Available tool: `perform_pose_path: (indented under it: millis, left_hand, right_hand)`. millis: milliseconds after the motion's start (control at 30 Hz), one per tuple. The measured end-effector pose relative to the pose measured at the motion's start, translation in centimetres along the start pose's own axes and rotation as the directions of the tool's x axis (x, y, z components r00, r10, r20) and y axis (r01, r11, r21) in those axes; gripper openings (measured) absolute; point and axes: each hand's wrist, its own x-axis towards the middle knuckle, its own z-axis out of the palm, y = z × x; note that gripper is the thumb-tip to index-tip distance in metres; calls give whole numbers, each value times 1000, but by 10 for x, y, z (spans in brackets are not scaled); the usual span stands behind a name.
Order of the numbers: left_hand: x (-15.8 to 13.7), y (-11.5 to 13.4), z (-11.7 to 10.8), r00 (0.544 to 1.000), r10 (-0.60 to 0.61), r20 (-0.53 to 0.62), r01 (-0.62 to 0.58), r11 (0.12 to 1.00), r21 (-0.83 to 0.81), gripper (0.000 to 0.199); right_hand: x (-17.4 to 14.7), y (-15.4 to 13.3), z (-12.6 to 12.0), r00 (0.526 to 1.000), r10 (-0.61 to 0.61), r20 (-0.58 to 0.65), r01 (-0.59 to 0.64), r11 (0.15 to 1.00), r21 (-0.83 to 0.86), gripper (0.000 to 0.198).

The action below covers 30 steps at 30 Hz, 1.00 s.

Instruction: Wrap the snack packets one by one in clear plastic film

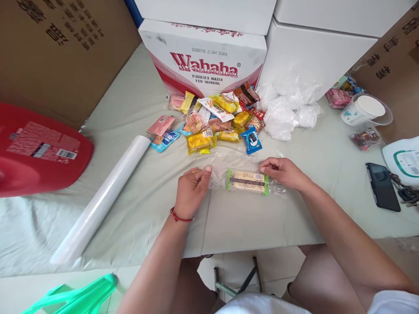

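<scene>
A packet of crackers (248, 181) with green ends and a dark middle band lies in or on thin clear plastic film (218, 176); I cannot tell whether the film is a bag or a loose sheet. My left hand (193, 187), a red string bracelet at its wrist, pinches the film's left side. To the right of the packet, my right hand (278, 171) grips the film's far right edge between thumb and fingers, close to the packet's upper corner. Just beyond both hands is a pile of wrapped snacks (225, 115) in yellow, pink, brown and blue.
A white plastic roll (101, 200) lies slantwise at left beside a red jug (39, 150). Crumpled clear plastic (283, 113) sits before a Wahaha carton (206, 56). At right are a paper cup (362, 111), a phone (382, 186) and a white bottle (404, 159).
</scene>
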Motion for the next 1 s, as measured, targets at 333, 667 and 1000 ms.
perform_pose_path:
  millis: [333, 667, 1000]
  left_hand:
    - [10, 0, 0, 987, -163, 4, 160, 962, -223, 30]
    - [3, 3, -8, 980, -168, 109, 190, 952, -239, 65]
    - [-3, -21, -30, 973, 29, 227, -52, 994, 97, 42]
  right_hand:
    - [-4, 18, -14, 994, -88, -69, 74, 980, -183, 45]
    - [-43, -28, 34, 647, -653, -393, 335, 707, -623, 20]
    - [-30, -13, 82, 835, -547, 60, 414, 553, -723, 44]
